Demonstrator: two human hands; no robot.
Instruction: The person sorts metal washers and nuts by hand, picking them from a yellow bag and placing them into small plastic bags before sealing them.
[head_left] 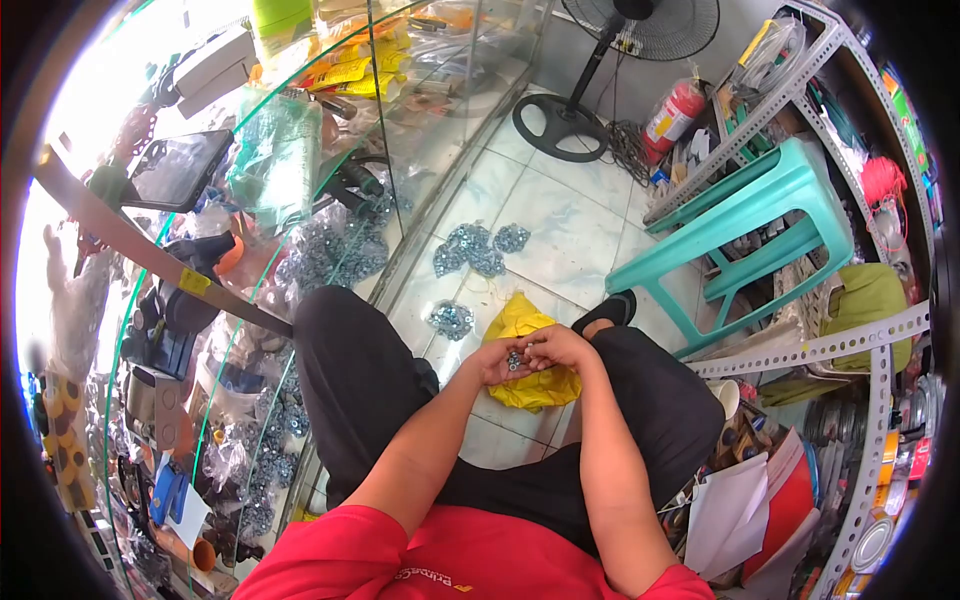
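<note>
My left hand is cupped palm up, its fingers curled around a few small metal nuts. Bent over it from the right, my right hand has its fingers pinched together at the nuts; what sits between the fingertips is too small to make out. Directly beneath both hands lies a yellow plastic bag on the floor; its contents are hidden. Beside the bag rests a small heap of shiny metal hardware. Farther off are more clumps of similar hardware, seemingly in clear plastic.
A glass display case full of packaged goods runs along the left. At right a green plastic stool lies tipped over by metal shelving. A fan and a fire extinguisher stand at the back on the tiled floor.
</note>
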